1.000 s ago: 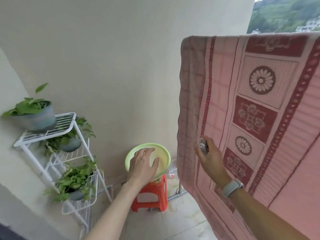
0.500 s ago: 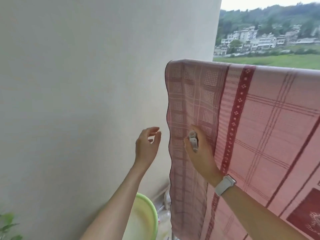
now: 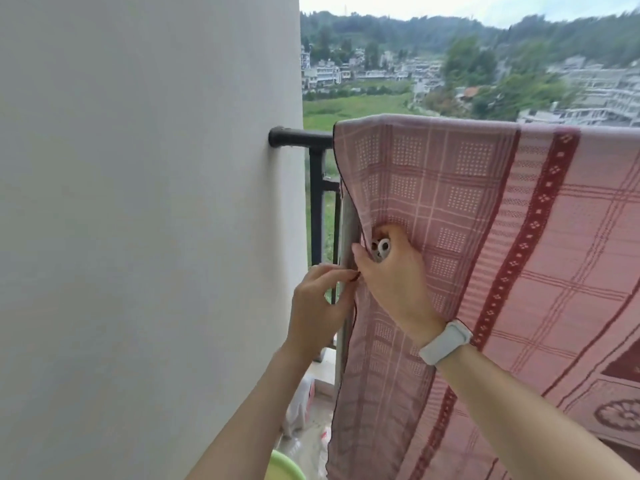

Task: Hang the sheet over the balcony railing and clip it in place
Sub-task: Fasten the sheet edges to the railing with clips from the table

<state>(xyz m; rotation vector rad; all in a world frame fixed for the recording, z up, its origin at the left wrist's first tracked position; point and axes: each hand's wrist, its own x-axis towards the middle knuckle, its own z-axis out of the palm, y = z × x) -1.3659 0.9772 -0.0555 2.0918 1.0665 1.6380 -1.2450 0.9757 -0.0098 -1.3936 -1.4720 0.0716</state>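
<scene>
A pink sheet (image 3: 485,209) with dark red bands and checks hangs draped over the black balcony railing (image 3: 301,137), covering most of it. My right hand (image 3: 391,271), with a white watch on its wrist, grips white clips (image 3: 381,249) and rests against the sheet's left edge. My left hand (image 3: 317,306) pinches that same edge just below and to the left, about halfway down the hanging side. The railing's upright post (image 3: 317,202) shows bare between the wall and the sheet.
A plain white wall (image 3: 149,220) stands close on the left. The rim of a green basin (image 3: 287,467) shows at the bottom. A white plastic bag (image 3: 299,407) lies on the floor by the railing foot. Fields and buildings lie beyond.
My view has risen from the stool and plant rack to the railing top. My left hand left the basin, rose and took hold of the sheet's edge. My right hand stayed at the sheet with the clips.
</scene>
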